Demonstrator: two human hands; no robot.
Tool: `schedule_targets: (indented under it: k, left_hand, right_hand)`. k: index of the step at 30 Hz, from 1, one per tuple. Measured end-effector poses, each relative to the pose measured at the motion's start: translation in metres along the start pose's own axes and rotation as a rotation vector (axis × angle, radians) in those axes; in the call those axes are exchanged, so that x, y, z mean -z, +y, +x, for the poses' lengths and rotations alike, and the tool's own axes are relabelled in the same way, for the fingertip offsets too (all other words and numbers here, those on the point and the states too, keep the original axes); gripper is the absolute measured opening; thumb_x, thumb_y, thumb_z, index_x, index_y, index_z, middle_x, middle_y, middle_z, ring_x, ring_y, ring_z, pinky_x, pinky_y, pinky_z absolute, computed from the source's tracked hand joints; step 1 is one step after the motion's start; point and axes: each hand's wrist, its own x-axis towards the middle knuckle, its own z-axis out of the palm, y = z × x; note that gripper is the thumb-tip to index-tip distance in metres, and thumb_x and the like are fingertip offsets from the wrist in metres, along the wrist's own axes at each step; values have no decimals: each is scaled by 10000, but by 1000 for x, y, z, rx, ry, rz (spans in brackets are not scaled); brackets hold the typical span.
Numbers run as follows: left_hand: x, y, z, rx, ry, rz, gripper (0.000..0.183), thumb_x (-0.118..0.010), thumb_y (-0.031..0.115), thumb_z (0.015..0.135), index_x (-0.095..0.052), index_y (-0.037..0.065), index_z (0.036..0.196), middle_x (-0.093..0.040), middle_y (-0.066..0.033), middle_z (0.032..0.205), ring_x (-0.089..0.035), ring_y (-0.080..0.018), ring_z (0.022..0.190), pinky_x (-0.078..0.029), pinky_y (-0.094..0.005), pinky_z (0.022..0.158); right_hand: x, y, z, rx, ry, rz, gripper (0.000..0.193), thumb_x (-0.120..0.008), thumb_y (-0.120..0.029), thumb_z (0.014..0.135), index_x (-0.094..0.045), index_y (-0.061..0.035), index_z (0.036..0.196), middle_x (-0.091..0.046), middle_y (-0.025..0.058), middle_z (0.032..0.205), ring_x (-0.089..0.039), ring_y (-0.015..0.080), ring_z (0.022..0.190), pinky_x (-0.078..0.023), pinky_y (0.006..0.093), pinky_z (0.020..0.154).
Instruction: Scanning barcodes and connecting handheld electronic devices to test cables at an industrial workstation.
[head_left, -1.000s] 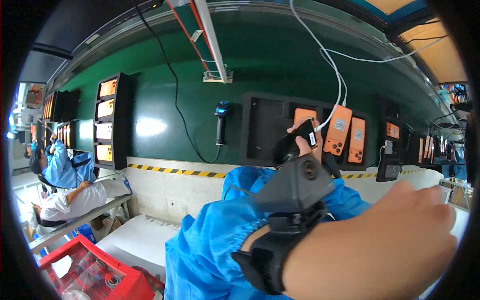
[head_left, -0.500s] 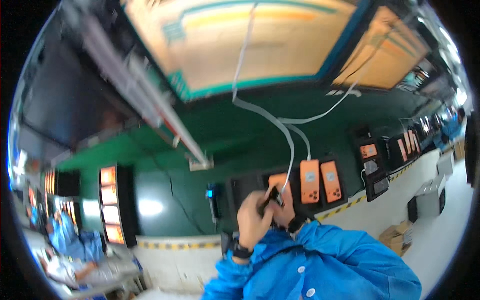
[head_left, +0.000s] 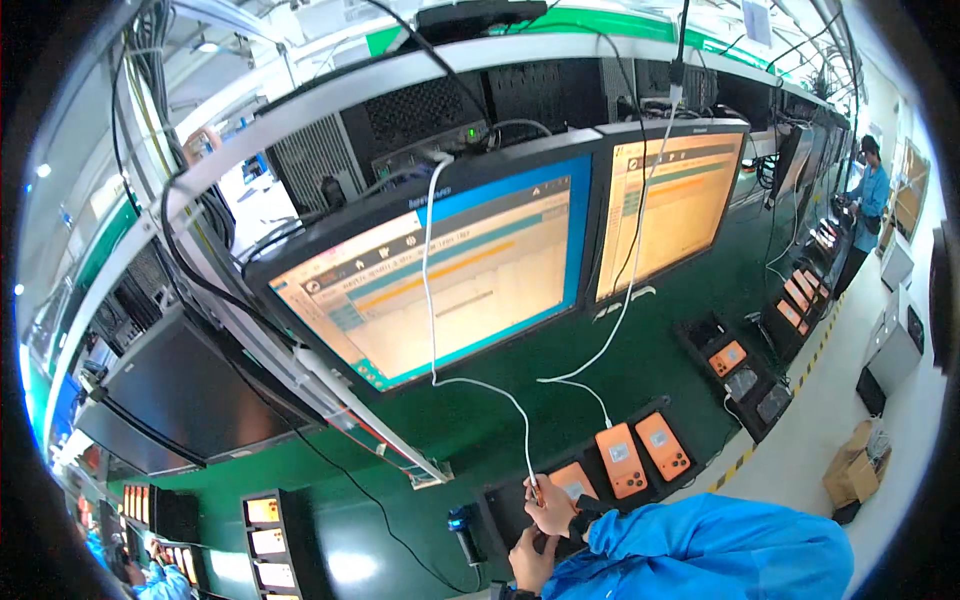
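Note:
My right hand (head_left: pixel 552 508) is closed around the plug end of a white cable (head_left: pixel 526 425), beside an orange phone (head_left: pixel 572 481) that it partly covers. My left hand (head_left: pixel 532 562) sits just below, with bent fingers around a dark object, mostly hidden. Two more orange phones lie face down to the right in the black tray (head_left: pixel 505 505): the middle phone (head_left: pixel 621 470) has a white cable at its top end, and the outer phone (head_left: pixel 662 447) has none visible.
Two lit monitors (head_left: pixel 470 270) stand behind the green bench (head_left: pixel 420 425). A black handheld device with a blue light (head_left: pixel 462 530) stands left of my hands. A black rack of orange phones (head_left: pixel 262 545) is farther left. A co-worker (head_left: pixel 872 190) stands far right.
The view has tilted up, bringing the monitors fully in. My right hand has moved up from my left, which was pressed against it, and now grips the cable end.

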Motion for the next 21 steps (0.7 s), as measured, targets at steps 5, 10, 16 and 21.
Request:
schedule_targets:
  k: [5,10,16,21]
  left_hand:
    - [1,11,-10,-76,154,-107,293,-737,175,760,-563,-17,898,-660,-185,793,-669,-289,733,-516,-354,634]
    - [-7,-2,-11,-107,229,83,315,-679,224,788,-545,-8,953,-650,-208,783,-642,-375,729,-511,-423,617]
    - [-21,-42,-9,-123,245,73,457,-659,219,789,-502,-2,1157,-632,-234,762,-615,-419,684,-485,-472,566]
    - [-27,-51,-15,-120,282,72,379,-633,243,817,-530,22,1107,-608,-214,698,-588,-402,603,-456,-448,523]
  right_hand:
    - [-11,-1,3,-38,-58,-57,344,-623,-78,751,-478,-33,1061,-529,19,761,-520,133,661,-438,277,607]
    - [-23,-3,7,-136,-76,-84,413,-654,-213,709,-482,-46,1045,-570,107,800,-592,308,763,-463,396,698]
    - [-25,-22,-5,-133,-38,12,505,-726,-177,649,-421,-47,1029,-591,133,836,-611,339,796,-475,406,719]
    - [-31,-30,-15,-38,26,38,471,-685,-171,667,-392,-49,1016,-541,214,788,-538,445,760,-439,498,650]
